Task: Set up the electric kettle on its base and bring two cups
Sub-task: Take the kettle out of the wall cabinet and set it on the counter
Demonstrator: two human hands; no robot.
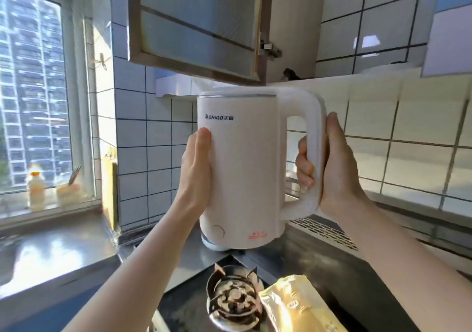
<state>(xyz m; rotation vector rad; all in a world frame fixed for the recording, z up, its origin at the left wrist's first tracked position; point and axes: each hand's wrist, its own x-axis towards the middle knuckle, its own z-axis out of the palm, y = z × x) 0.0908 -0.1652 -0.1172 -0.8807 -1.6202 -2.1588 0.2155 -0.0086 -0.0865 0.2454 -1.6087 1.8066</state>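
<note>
A person is holding a white kettle up in the air with both hands. The kettle is standing upright, in front of the tiled wall and just under an open cupboard door.

The right hand is gripping the kettle's handle — the fingers are curling through the gap and the thumb is lying along the outside. The left hand is lying flat against the kettle's left side, with straight fingers pressing on it and helping to carry it.

The kettle is showing a small dark blue name near its top, a round button near its bottom and a little red mark beside that. Its lid is sitting closed.

Right below the kettle, something round and pale blue is peeking out on the shiny metal desk. It is too hidden to tell what it is, or whether the kettle is touching it.

Nearer to the person, a gas burner is sitting on the stove, and a gold packet is lying just beside it on the right.

On the left, sun is coming in through a window with tall buildings outside. A bottle and a small pot with sticks in it are standing on the window sill — near each other, not touching.
</note>
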